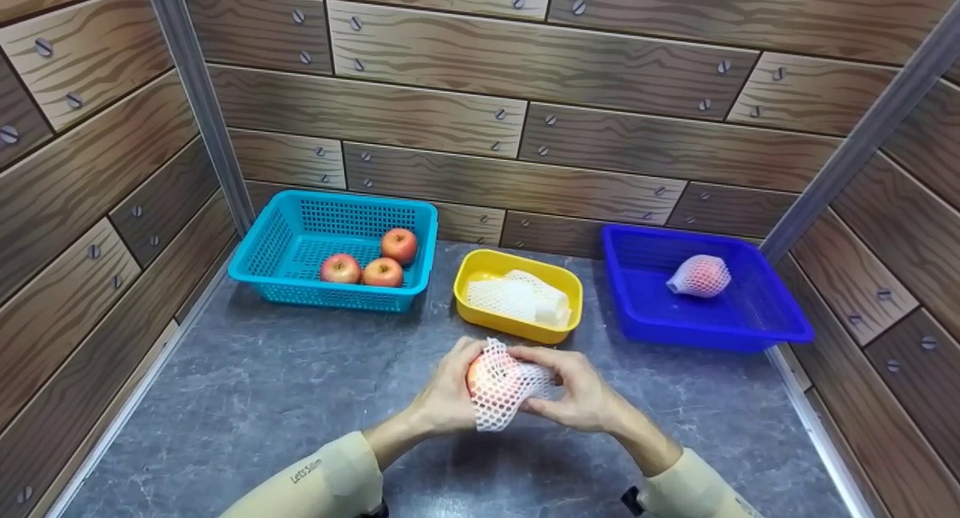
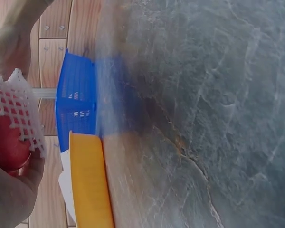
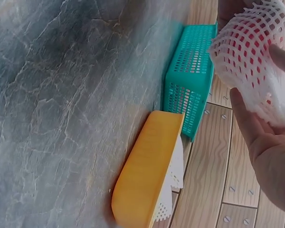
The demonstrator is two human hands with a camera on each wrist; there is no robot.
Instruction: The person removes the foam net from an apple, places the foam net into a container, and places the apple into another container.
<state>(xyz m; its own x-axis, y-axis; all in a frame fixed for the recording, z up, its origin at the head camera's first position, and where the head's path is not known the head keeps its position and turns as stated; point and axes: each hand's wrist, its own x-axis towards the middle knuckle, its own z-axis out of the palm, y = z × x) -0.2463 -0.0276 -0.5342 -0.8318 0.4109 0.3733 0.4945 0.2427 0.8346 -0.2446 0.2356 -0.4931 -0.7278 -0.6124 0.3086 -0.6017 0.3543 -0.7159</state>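
Observation:
In the head view both hands are raised over the front middle of the table around one apple and a white foam net sleeve. My left hand grips the apple from the left side. The net covers much of the fruit, while a bare red part shows in the left wrist view beside the left fingers. My right hand pinches the net on the right, thumb and fingers on either side of it. In the right wrist view the mesh is stretched over the apple, its loose end bunched by the right palm.
A teal basket with three bare apples stands back left. The yellow bin behind the hands contains white foam nets. At the back right, a blue basket holds one netted apple. Wood-patterned walls enclose the table.

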